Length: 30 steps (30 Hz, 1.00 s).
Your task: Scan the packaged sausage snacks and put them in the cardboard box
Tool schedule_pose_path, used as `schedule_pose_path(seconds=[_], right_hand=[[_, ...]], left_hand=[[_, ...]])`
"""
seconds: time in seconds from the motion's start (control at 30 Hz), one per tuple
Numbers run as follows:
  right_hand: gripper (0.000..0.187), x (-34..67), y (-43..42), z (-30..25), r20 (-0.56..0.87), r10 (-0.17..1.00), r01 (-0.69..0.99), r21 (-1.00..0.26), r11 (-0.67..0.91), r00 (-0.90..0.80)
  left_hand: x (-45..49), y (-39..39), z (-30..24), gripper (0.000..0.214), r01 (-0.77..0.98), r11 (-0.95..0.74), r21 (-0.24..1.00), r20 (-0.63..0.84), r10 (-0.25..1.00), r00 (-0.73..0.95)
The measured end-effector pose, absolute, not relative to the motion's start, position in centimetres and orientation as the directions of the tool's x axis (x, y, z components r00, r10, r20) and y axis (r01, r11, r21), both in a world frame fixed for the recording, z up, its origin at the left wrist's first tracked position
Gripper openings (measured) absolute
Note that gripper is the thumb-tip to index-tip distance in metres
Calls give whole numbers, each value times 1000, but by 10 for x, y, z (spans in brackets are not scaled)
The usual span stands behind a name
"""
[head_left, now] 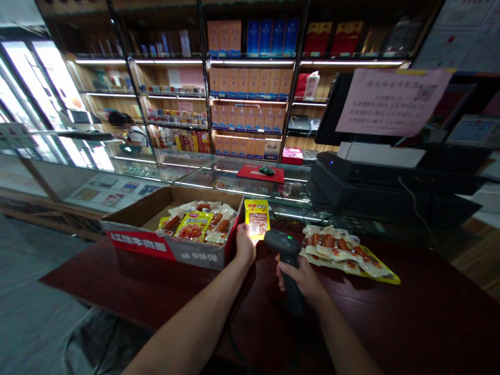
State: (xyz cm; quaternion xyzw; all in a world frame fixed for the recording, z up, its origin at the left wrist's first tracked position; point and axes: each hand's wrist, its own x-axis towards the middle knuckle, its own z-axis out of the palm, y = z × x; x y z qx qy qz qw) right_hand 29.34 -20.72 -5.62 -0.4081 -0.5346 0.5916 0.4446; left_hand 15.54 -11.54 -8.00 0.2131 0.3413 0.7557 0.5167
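My left hand (pixel 244 245) grips the lower edge of a yellow snack packet (pixel 257 217) and holds it upright over the dark red table (pixel 164 291). My right hand (pixel 300 278) is wrapped round the handle of a black barcode scanner (pixel 286 249), whose head points at the packet; a green light shows on top and a bright patch lies on the packet. Left of my left hand sits an open cardboard box (pixel 164 249) with several snack packets inside. A pile of sausage packets (pixel 344 252) lies to the right of the scanner.
A black cash register with printer (pixel 386 179) and a screen carrying a pink paper notice (pixel 390 101) stand at the right. Behind runs a glass counter (pixel 175 169) with a red mat and mouse (pixel 262 172). Shelves of boxed goods fill the back wall. A person (pixel 128 130) sits far left.
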Motion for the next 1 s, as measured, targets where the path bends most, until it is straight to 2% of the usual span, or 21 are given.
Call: schedule_pose_path(seconds=[0.17, 0.3, 0.47, 0.63, 0.8, 0.97, 1.0], right_hand=[[31, 293, -207, -53, -43, 970, -91, -994, -66, -240], [30, 301, -209, -42, -112, 986, -75, -990, -122, -120], [29, 332, -216, -29, -128, 992, -91, -988, -126, 9], [27, 369, -229, -23, -123, 984, -101, -989, -110, 132], [24, 387, -243, -19, -129, 971, -106, -988, -109, 202], [25, 390, -248, -21, -103, 972, -124, -989, -78, 212], [26, 390, -248, -22, -95, 973, -128, -989, -68, 212]], left_hand=[[152, -114, -83, 25, -603, -174, 778, -73, 929, -362], [154, -117, -83, 20, -568, -61, 820, -155, 933, -324], [171, -120, -71, 13, -550, 134, 824, -235, 965, -118], [206, -110, -69, 17, -406, 261, 876, -266, 963, 46], [231, -97, -82, 20, -174, 166, 971, -178, 982, -55], [228, -97, -90, 24, 112, -90, 990, 99, 992, -83], [226, -98, -91, 26, 122, -120, 985, 129, 989, -73]])
